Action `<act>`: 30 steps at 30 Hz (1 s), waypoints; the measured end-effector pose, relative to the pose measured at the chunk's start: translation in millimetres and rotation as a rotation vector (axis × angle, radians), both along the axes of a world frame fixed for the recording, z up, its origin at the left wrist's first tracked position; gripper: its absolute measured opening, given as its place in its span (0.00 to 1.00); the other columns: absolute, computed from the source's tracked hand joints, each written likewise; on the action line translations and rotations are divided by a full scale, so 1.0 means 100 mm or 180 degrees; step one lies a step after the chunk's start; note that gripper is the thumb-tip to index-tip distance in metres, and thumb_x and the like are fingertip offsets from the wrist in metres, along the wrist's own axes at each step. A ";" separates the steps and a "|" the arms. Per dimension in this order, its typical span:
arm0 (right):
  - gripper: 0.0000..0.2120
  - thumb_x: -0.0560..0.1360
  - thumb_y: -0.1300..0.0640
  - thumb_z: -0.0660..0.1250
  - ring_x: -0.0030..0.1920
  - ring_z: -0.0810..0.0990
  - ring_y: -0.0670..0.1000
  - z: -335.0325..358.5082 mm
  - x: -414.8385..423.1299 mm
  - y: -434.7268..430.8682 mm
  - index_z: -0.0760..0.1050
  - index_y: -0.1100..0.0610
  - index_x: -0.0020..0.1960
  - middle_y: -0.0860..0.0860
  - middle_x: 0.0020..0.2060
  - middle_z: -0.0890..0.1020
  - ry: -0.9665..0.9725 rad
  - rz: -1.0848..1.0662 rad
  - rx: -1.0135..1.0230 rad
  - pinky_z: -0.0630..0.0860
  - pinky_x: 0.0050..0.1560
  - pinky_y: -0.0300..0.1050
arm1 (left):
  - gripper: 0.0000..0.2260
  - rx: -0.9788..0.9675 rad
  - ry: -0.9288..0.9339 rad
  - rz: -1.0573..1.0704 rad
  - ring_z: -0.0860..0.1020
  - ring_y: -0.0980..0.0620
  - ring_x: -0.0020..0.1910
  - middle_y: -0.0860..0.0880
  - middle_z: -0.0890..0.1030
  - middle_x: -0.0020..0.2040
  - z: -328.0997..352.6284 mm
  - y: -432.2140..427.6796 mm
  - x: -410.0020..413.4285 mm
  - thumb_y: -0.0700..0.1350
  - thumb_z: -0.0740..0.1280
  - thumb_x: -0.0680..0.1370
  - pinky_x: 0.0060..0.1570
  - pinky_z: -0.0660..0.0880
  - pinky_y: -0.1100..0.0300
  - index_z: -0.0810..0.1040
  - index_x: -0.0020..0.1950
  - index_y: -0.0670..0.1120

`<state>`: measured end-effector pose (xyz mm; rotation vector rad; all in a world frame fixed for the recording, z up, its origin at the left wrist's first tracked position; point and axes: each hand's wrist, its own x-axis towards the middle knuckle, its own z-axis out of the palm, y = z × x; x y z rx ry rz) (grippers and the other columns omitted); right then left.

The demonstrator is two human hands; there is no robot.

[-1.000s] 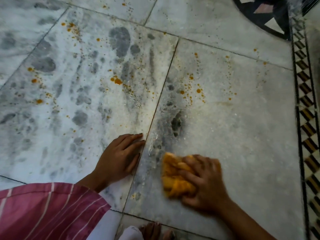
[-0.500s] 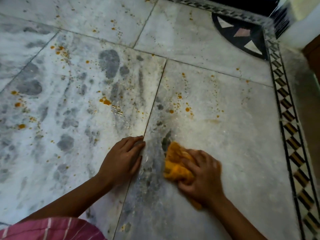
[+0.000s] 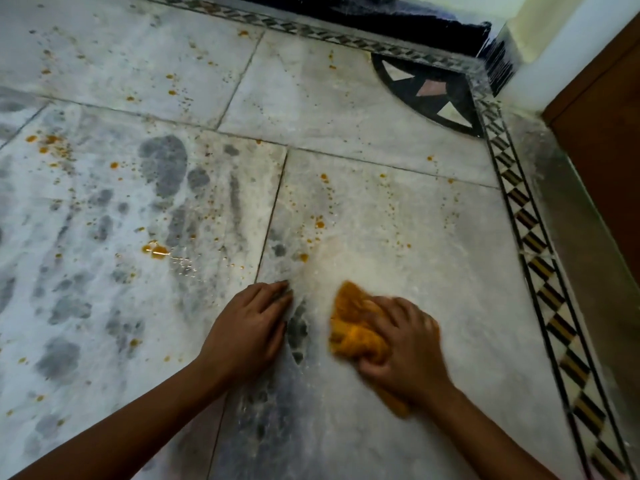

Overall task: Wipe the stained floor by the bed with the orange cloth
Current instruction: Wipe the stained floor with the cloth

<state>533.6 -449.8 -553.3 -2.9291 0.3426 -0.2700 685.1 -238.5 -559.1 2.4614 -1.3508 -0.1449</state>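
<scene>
Asker: Where is the crumpled orange cloth?

Looker: On the grey-white marble floor, under the right hand. Those fingers are curled over it and squeeze it. It looks a bit blurry.

Asker: And the left hand?

Looker: Flat on the floor just beside the cloth. Its fingers are straight and close together, and they hold nothing. I think it props the person up.

Asker: Which way are the small orange spots?

Looker: Just ahead of the cloth, a little to the left, on the same tile. The cloth's long side points about that way too. So I think a push forward comes next.

Asker: And the bigger orange blob?

Looker: Over the dark tile line, past the left hand. The right hand would have to reach across for it.
</scene>
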 end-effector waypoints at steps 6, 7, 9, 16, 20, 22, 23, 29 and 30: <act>0.35 0.66 0.35 0.63 0.66 0.64 0.59 0.05 0.66 -0.72 0.65 0.47 0.69 0.51 0.69 0.67 0.0319 -0.1844 0.0240 0.62 0.61 0.57 | 0.19 -0.0096 -0.0032 -0.0116 0.76 0.43 0.56 0.43 0.78 0.61 -0.03 -0.23 0.01 0.47 0.58 0.75 0.56 0.74 0.53 0.79 0.60 0.40; 0.34 0.68 0.36 0.64 0.67 0.62 0.59 0.04 0.85 -0.67 0.63 0.46 0.70 0.51 0.70 0.66 0.0319 -0.1878 0.0318 0.61 0.63 0.57 | 0.19 -0.0088 -0.0042 -0.0130 0.77 0.43 0.56 0.43 0.78 0.61 -0.03 -0.27 0.01 0.47 0.58 0.75 0.56 0.74 0.53 0.79 0.60 0.40; 0.35 0.67 0.37 0.64 0.68 0.61 0.58 0.02 0.99 -0.51 0.62 0.45 0.71 0.50 0.70 0.65 0.0302 -0.1565 0.0368 0.60 0.63 0.56 | 0.20 -0.0082 -0.0067 -0.0163 0.77 0.43 0.56 0.43 0.78 0.61 -0.03 -0.40 0.02 0.48 0.57 0.75 0.56 0.73 0.53 0.79 0.60 0.40; 0.35 0.58 0.34 0.60 0.63 0.71 0.58 0.01 -0.05 -1.01 0.73 0.45 0.63 0.50 0.65 0.74 0.0199 -0.0699 0.0109 0.66 0.57 0.55 | 0.20 -0.0161 -0.0039 -0.0258 0.78 0.42 0.54 0.42 0.79 0.59 -0.07 -0.81 0.02 0.47 0.57 0.74 0.55 0.74 0.52 0.80 0.58 0.40; 0.35 0.67 0.35 0.62 0.67 0.62 0.58 0.07 0.71 -1.39 0.62 0.46 0.71 0.50 0.70 0.65 0.0303 -0.1941 0.0340 0.60 0.63 0.56 | 0.20 -0.0183 -0.0032 -0.0368 0.78 0.41 0.54 0.42 0.79 0.60 -0.10 -1.04 0.02 0.46 0.57 0.74 0.55 0.75 0.50 0.79 0.59 0.39; 0.33 0.69 0.38 0.64 0.67 0.61 0.58 0.06 1.13 -1.26 0.61 0.45 0.71 0.50 0.71 0.63 0.0338 -0.1849 0.0411 0.59 0.64 0.56 | 0.20 -0.0135 -0.0043 -0.0336 0.78 0.40 0.54 0.41 0.79 0.60 -0.10 -1.16 0.06 0.47 0.57 0.74 0.55 0.75 0.49 0.79 0.59 0.39; 0.34 0.69 0.37 0.63 0.68 0.60 0.58 0.04 1.22 -1.17 0.61 0.45 0.71 0.49 0.71 0.63 0.0352 -0.1609 0.0377 0.59 0.64 0.56 | 0.21 -0.0092 -0.0060 -0.0286 0.78 0.40 0.54 0.41 0.79 0.60 -0.09 -1.22 0.08 0.48 0.57 0.74 0.55 0.76 0.49 0.79 0.59 0.39; 0.35 0.59 0.34 0.60 0.64 0.69 0.55 0.02 0.13 -1.30 0.70 0.42 0.65 0.47 0.67 0.71 0.0240 -0.0434 0.0137 0.65 0.58 0.53 | 0.23 0.0093 -0.0145 -0.0041 0.78 0.41 0.53 0.41 0.79 0.58 -0.03 -1.36 0.20 0.51 0.56 0.72 0.57 0.67 0.54 0.79 0.58 0.39; 0.35 0.59 0.33 0.59 0.65 0.68 0.55 0.03 0.04 -1.49 0.70 0.42 0.65 0.47 0.67 0.71 0.0250 -0.0693 0.0155 0.63 0.59 0.53 | 0.23 0.0084 -0.0164 -0.0054 0.78 0.41 0.53 0.42 0.79 0.58 -0.03 -1.37 0.20 0.51 0.56 0.72 0.57 0.67 0.55 0.79 0.58 0.39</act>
